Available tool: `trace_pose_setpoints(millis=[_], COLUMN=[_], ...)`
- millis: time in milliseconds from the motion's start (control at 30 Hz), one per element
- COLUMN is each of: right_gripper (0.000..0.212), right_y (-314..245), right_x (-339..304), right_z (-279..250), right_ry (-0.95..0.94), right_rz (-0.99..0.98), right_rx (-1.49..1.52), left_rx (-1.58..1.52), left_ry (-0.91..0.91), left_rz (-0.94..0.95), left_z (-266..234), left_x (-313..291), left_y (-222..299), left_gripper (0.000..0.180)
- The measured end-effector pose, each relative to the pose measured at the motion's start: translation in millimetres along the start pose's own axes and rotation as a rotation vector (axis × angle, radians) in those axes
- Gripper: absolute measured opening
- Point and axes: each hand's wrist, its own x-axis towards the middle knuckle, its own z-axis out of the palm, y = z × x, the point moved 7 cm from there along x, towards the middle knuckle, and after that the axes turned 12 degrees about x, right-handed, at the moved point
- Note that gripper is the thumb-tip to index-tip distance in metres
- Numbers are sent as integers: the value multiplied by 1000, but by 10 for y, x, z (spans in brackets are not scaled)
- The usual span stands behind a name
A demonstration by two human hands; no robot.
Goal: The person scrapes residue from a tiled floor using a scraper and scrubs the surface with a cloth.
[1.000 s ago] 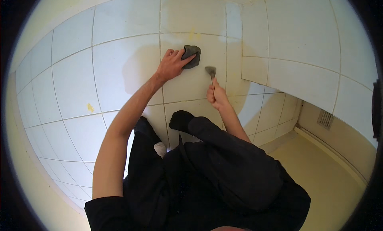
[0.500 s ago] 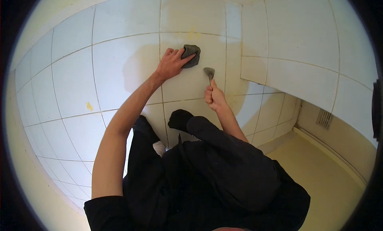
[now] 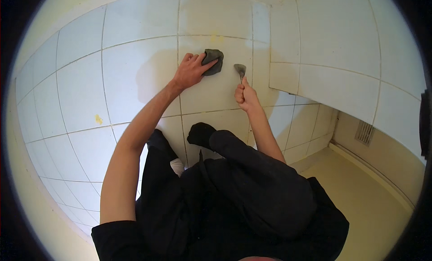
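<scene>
My left hand (image 3: pixel 189 72) grips a folded dark grey cloth (image 3: pixel 213 63) against a large white tile (image 3: pixel 211 96) of the floor. To its right, my right hand (image 3: pixel 246 95) is closed round the handle of a small scraper (image 3: pixel 240 70) with a flared, greyish blade. The blade points away from me and lies over the same tile, apart from the cloth. Whether it touches the tile I cannot tell. Just beyond the cloth is a faint yellow stain (image 3: pixel 217 37) near a grout line.
Another yellow patch (image 3: pixel 98 119) marks a tile at the left. A white tiled box-like structure (image 3: pixel 337 58) rises at the right, with a small vent grille (image 3: pixel 364 133) under its edge. My dark-socked foot (image 3: pixel 201 135) rests on the tiles close to my hands.
My right hand has moved the scraper a little farther away and to the right. My left hand and the cloth have barely shifted.
</scene>
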Motion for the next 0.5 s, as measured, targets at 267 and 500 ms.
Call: trace_pose_setpoints(millis=[267, 500], right_gripper=[48, 48], right_y=[19, 234], right_x=[52, -37], right_z=[-125, -142], right_ry=[-27, -3], right_rz=[36, 59], right_rx=[21, 55], left_rx=[11, 1], left_ry=[-22, 1], left_rz=[-1, -7], left_z=[12, -6], left_x=[20, -30], left_y=[4, -26], left_gripper=[64, 66])
